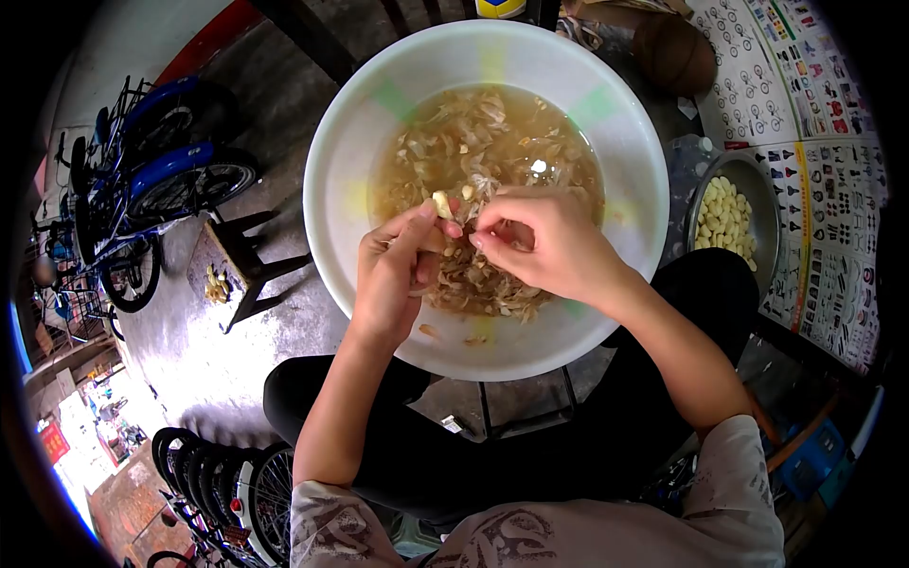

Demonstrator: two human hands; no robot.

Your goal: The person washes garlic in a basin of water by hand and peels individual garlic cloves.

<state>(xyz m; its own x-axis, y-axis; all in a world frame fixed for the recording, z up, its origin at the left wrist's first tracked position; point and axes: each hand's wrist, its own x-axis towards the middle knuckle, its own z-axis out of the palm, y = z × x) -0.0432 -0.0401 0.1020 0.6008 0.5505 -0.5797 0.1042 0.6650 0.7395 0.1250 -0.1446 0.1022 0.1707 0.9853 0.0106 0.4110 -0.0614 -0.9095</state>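
A large white basin point(333, 189) of cloudy water stands in front of me, with papery garlic skins point(478, 123) floating in it. My left hand point(388, 270) is over the basin, pinching a pale garlic clove point(441, 203) between thumb and fingertips. Close beside it on the right, my right hand point(544, 241) is closed, thumb and forefinger brought together; whether a bit of skin is between them I cannot make out. At the right, a metal bowl point(772, 222) holds many peeled garlic cloves point(724, 218).
Printed sheets point(824, 237) cover the surface around the metal bowl. A brown ball point(674, 57) lies behind it. To the left stands a small wooden stool point(248, 256) with a little pile point(217, 284) on it. Bicycles point(180, 180) stand farther left. My knees flank the basin.
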